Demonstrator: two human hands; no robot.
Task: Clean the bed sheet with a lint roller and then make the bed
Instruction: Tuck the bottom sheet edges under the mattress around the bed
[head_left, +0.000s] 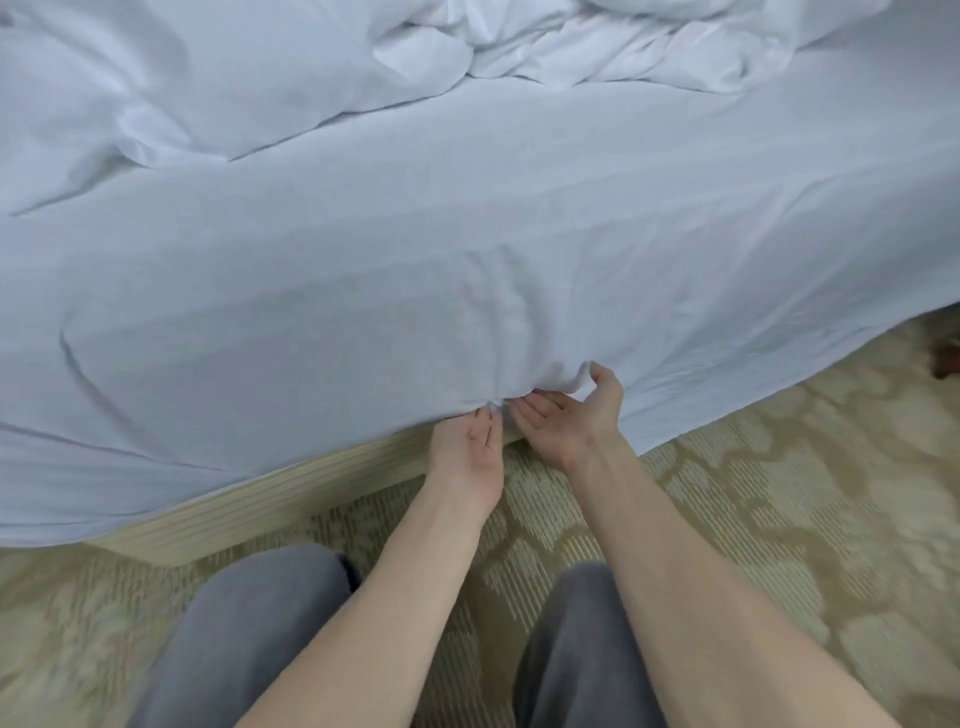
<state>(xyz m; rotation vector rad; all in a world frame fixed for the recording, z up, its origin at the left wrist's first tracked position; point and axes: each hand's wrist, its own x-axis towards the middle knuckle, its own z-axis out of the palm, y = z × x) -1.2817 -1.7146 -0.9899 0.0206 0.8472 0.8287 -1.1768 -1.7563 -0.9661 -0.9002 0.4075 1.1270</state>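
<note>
A white bed sheet (467, 234) is spread over the mattress above the wooden bed base (291, 499), with its side hanging down to the base's top edge. A crumpled white duvet (571, 47) is heaped on the far side, well away from the base. Patterned beige carpet (779, 493) is laid in front of the base, and grey trouser legs (249, 623) are seen nearer the camera.

Just above the base, the left hand (467, 457) and right hand (571, 421) are held side by side, palms turned up. The fingers are kept nearly straight and their tips are slipped under the hem. The right thumb is spread wide and laid against the cloth. No curled grip is seen.

The step in hand is judged to be the tucking of the hanging side, part of making the bed. It is best done by pushing flat hands deep between mattress and base, then working outward along the base so the slack is carried to both ends (not left bunched in the middle).

The sheet is seen mostly smooth on top, with long soft creases toward the left. A vertical pucker (511, 317) is gathered directly above the hands.
</note>
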